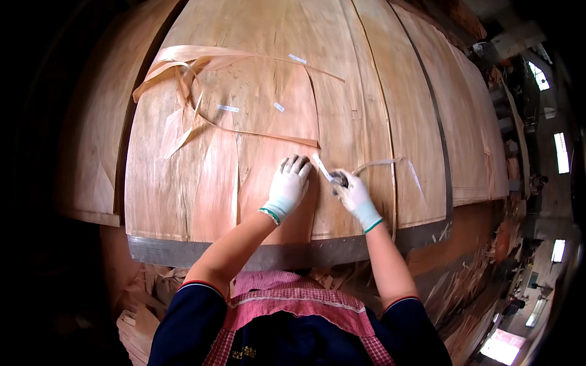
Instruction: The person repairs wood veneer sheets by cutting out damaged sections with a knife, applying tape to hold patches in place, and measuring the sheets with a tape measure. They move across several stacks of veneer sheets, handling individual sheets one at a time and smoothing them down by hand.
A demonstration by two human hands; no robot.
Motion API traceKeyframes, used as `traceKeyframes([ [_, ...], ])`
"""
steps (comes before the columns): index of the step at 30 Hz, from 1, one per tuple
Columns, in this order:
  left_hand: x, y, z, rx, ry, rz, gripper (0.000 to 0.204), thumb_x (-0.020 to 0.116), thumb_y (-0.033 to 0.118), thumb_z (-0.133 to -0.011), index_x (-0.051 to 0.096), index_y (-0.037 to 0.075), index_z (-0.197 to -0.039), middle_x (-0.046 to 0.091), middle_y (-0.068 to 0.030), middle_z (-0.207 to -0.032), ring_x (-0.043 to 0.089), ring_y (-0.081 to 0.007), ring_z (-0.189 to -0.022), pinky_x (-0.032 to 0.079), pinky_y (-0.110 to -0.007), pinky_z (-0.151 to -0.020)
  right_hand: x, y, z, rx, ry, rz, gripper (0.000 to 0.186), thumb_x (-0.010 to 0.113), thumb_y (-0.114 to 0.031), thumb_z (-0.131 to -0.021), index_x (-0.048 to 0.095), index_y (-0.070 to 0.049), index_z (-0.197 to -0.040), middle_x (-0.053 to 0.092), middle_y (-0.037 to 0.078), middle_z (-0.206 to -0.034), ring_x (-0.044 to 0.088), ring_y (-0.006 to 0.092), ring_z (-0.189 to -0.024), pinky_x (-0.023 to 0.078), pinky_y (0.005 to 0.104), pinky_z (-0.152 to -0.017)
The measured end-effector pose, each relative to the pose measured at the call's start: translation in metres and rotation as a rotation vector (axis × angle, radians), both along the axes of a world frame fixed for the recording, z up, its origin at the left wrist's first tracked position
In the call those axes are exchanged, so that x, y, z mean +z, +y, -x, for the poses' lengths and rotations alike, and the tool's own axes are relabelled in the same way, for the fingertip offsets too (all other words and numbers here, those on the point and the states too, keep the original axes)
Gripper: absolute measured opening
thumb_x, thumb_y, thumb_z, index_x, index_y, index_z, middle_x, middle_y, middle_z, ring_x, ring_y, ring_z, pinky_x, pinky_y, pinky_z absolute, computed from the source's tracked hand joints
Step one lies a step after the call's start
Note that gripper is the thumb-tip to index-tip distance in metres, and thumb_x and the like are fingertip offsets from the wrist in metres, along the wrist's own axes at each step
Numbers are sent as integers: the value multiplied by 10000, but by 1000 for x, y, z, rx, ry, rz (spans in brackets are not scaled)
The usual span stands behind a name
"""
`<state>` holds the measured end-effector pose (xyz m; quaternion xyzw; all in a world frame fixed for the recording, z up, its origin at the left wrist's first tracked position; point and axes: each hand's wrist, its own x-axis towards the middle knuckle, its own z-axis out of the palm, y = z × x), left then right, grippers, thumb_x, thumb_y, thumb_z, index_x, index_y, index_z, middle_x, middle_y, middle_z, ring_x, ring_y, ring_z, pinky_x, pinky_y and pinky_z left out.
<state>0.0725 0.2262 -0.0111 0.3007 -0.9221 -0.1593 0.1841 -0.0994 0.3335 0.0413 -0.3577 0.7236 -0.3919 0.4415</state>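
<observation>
My left hand point(289, 186), in a white glove with green cuff, rests on a pinkish veneer strip point(271, 219) laid on a large pale wood sheet point(152, 183), fingers extended and slightly bent. My right hand point(355, 198), also gloved, is closed just right of that strip's edge, pinching a narrow white tape strip point(320, 165); a dark part at its fingers is hard to make out. Short white tape pieces point(227, 108) lie farther up the sheet, and a thin curling veneer offcut point(384, 161) lies beside my right hand.
Loose veneer ribbons point(183, 67) lie across the upper left. Other sheet stacks flank mine at left point(91, 146) and right point(470, 146). A dark grey table edge point(171, 250) runs along the front. Veneer scraps point(140, 305) pile below. Bright openings point(561, 152) show at far right.
</observation>
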Motion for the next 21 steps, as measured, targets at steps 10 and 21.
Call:
traceKeyframes([
  [10,11,8,14,45,192,-54,493,611,212,-864,498,30,-1308,492,-148,-1370,430,-314,-1295,315,-444,-1112,-28,-22,40,-71,-313,-218,103,656,-102,-892,602,-16,-906,549,4,-682,493,81,-532,411,230,-493],
  [21,-8,9,20,-64,-43,38,530,557,295,-914,470,25,-1362,442,-143,-1445,386,-295,-1357,243,-449,-1166,-34,-19,38,-102,-356,-132,70,624,-41,-880,570,4,-880,540,19,-726,530,115,-568,478,275,-525],
])
